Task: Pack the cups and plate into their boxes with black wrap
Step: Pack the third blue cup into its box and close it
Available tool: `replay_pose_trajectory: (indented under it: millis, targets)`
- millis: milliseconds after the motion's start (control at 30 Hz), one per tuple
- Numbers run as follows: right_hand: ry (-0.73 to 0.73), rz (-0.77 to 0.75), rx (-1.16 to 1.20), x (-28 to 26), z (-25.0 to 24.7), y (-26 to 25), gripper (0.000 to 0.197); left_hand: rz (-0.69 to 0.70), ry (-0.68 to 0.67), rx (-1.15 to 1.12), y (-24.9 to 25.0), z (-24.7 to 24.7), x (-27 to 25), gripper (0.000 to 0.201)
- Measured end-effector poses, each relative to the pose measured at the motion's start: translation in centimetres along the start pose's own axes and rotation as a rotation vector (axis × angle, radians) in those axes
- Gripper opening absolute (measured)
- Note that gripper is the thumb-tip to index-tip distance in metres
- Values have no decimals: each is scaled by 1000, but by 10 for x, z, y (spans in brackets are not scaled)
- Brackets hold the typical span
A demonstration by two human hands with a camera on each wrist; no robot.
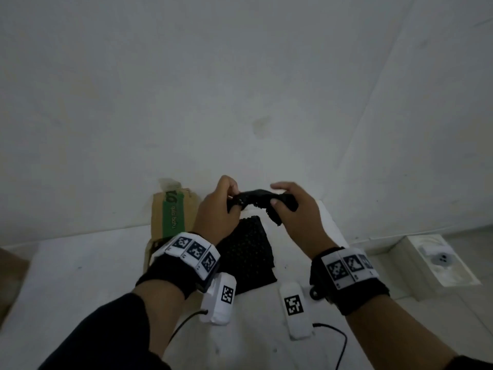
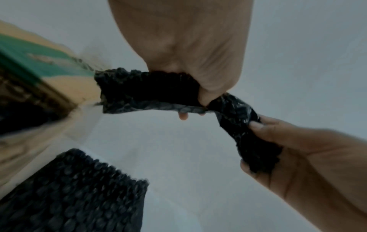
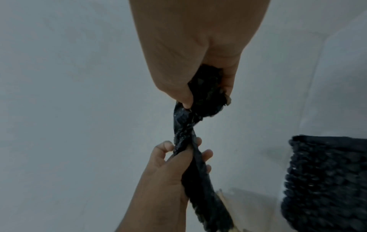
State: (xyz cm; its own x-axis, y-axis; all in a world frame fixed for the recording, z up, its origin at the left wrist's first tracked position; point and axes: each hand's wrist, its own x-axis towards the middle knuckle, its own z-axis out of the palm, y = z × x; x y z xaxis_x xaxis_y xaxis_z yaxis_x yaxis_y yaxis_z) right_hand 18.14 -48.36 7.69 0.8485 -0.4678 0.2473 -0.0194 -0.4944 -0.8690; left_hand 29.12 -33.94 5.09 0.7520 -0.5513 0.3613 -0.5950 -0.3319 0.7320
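Observation:
Both hands hold one crumpled piece of black bubble wrap (image 1: 260, 200) in the air above the white surface. My left hand (image 1: 222, 206) grips its left end (image 2: 151, 92). My right hand (image 1: 289, 209) pinches its right end (image 3: 206, 94) between thumb and fingers. The piece is twisted in the middle (image 3: 184, 125). A second, flat sheet of black bubble wrap (image 1: 249, 252) lies on the white surface below the hands, also seen as a sheet (image 2: 79, 193) in the left wrist view and a sheet (image 3: 325, 180) in the right wrist view. No cup or plate is visible.
A brown cardboard box with a green band (image 1: 172, 213) stands at the far left of the surface against the wall. A white open box (image 1: 440, 259) with a grey round object sits on the floor to the right. Two white tagged devices (image 1: 220, 299) with cables lie near my wrists.

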Motion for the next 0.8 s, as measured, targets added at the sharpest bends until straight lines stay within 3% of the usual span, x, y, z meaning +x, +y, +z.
replay_pose_trajectory:
  millis: [133, 233, 300, 367, 400, 600, 800]
  targets:
    - [-68, -91, -46, -2, 5, -29, 36, 101, -2, -2, 6, -41, -9, 37]
    - [-261, -211, -113, -6, 22, -43, 50, 139, -83, 62, 1, -71, -25, 34]
    - [-403, -191, -165, -12, 38, -53, 42, 156, -144, 114, -6, -89, -37, 34]
    - [-454, -193, -228, -21, 58, -62, 24, 163, -190, 156, -14, -105, -49, 31]
    - [-450, -199, -264, -24, 68, -66, 18, 161, -202, 170, -18, -112, -54, 30]
    - [-451, -173, -343, -39, 124, -84, 26, 183, -207, 226, -45, -141, -71, 20]
    - [-243, -74, -521, -53, 156, -63, 14, 134, 6, 323, -76, -136, -87, 34]
